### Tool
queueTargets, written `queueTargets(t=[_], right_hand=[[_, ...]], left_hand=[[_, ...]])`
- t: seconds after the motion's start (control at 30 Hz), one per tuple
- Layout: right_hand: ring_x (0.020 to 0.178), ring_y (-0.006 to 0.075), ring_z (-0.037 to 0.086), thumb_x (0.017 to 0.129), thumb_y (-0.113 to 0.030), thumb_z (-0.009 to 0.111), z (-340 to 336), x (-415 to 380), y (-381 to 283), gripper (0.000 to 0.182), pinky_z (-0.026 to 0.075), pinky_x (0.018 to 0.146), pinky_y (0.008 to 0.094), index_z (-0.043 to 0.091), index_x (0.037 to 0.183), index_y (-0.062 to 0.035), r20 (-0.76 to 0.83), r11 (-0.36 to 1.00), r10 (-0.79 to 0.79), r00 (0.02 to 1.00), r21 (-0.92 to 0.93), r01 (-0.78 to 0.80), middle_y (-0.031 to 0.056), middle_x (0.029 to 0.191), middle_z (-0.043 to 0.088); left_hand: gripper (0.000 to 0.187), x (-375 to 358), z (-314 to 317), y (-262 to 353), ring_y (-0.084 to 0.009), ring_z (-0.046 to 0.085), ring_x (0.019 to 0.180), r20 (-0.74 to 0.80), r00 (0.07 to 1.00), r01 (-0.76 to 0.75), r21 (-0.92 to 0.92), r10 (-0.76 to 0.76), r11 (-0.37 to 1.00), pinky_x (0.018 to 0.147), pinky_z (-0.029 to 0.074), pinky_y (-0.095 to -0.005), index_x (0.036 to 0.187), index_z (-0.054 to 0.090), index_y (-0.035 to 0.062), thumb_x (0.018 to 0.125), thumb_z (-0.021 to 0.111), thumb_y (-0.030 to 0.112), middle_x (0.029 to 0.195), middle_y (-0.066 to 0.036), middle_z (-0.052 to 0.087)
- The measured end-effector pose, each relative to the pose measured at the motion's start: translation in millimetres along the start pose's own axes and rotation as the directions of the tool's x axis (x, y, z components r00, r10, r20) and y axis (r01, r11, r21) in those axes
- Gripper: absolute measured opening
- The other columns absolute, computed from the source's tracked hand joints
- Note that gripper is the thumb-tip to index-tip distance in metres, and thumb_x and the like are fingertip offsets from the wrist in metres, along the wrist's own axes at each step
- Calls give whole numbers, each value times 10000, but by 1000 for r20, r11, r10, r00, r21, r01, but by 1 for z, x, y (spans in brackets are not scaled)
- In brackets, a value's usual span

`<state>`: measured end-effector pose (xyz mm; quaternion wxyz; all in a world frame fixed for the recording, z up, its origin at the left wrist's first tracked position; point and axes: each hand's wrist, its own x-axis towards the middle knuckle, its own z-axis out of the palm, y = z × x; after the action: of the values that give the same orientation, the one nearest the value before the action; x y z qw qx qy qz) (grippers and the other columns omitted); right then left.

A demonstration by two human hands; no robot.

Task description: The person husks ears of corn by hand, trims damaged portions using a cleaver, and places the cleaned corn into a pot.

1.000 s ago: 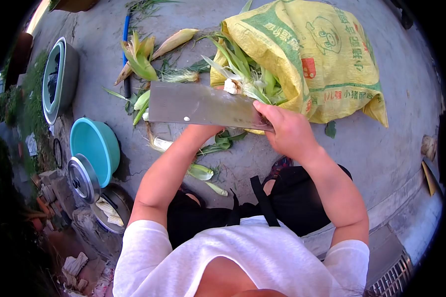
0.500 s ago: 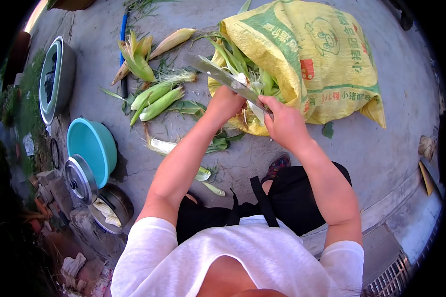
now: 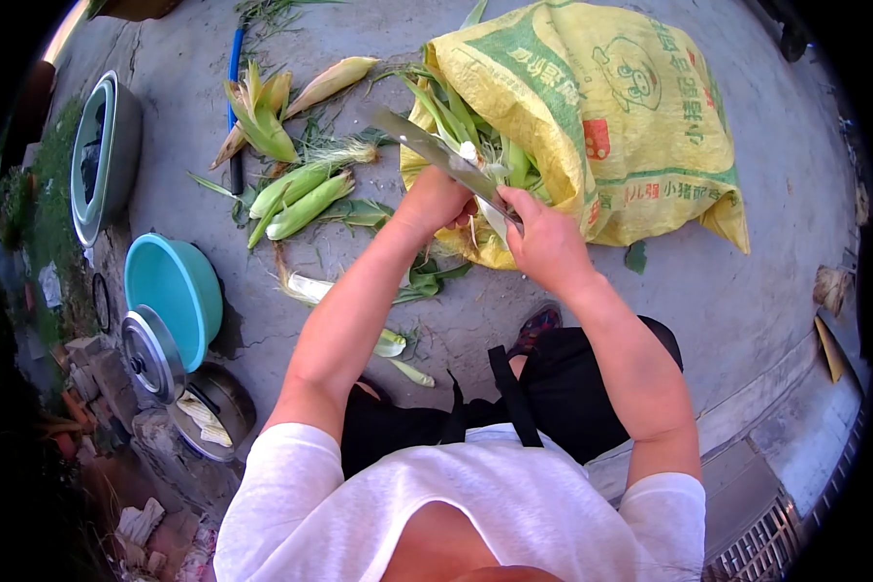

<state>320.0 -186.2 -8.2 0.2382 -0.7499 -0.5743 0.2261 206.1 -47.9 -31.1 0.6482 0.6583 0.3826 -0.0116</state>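
Steel cleaver (image 3: 444,160) gripped in the right hand (image 3: 550,238), blade slanting just beside the curled left hand (image 3: 434,201) (can't tell what that one's holding), by a yellow feed sack (image 3: 650,126) with corn husks (image 3: 452,114) at its mouth. Green corn ears (image 3: 310,206) lie left, teal basin (image 3: 157,281) beyond.

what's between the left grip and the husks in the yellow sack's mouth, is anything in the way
The knife, held in the right grip, slants across this view between the left grip and the husks in the mouth of the sack. Whether its blade touches the left grip can't be told.
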Motion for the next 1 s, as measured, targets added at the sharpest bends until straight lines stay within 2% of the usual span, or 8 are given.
queueTargets(t=[0.07,0.4,0.6,0.67,0.73,0.87,0.93,1.0], right_hand=[[757,339,605,791,-133,552,-6,3,-6,333,475,641,434,505,1114,-66,48,994,86,995,58,-89,166,856,624],[760,371,594,819,-139,523,-9,7,-5,292,467,667,454,500,1102,-68,103,967,208,973,130,-220,191,806,618],[766,364,596,791,-119,561,-22,4,-1,297,476,669,445,501,1077,-64,102,994,-34,994,103,24,168,845,628],[756,360,597,804,-127,546,-24,4,-6,285,473,657,438,513,1082,-74,132,994,13,991,105,-27,157,845,628],[746,356,597,817,-134,531,-23,4,-9,274,471,645,431,525,1087,-84,158,992,63,985,100,-79,147,845,628],[711,362,592,814,-131,533,-16,3,-9,269,464,625,440,528,1080,-90,234,988,146,961,11,-153,161,789,621],[698,365,590,814,-126,532,-11,-1,-5,265,463,616,444,529,1076,-90,220,990,135,966,11,-140,167,772,618],[687,371,589,811,-116,540,-8,-1,-1,269,464,614,450,520,1078,-86,87,998,-4,996,70,-3,171,744,614]], left_hand=[[259,-1,0,2,-110,531,450,27,985,172,-139,-170,975,370,387,-237,752,578,-1,856,507,225,603,-65,573],[271,10,6,1,-117,533,438,-40,978,206,31,-205,978,368,390,-238,733,576,-2,849,493,229,560,-67,559],[249,0,-7,0,-177,568,499,17,999,46,124,-49,991,473,464,-291,853,604,-20,810,544,217,603,-95,591],[280,1,-5,-14,-197,586,542,-31,999,16,249,-9,968,539,491,-325,850,591,-42,791,566,230,596,-106,584],[294,4,0,-26,-208,592,551,-145,941,-150,633,307,759,579,492,-337,845,582,-46,773,585,238,592,-120,578],[261,2,11,-34,-189,593,540,-178,943,-95,664,280,742,546,479,-314,816,589,-32,778,588,226,597,-106,586],[239,-3,10,-25,-169,584,516,-64,993,98,40,-95,994,523,466,-299,791,596,-18,786,591,221,601,-101,589],[224,-2,5,-17,-136,566,487,-9,992,124,-63,-125,990,506,462,-283,790,604,-11,794,589,212,598,-90,585]])
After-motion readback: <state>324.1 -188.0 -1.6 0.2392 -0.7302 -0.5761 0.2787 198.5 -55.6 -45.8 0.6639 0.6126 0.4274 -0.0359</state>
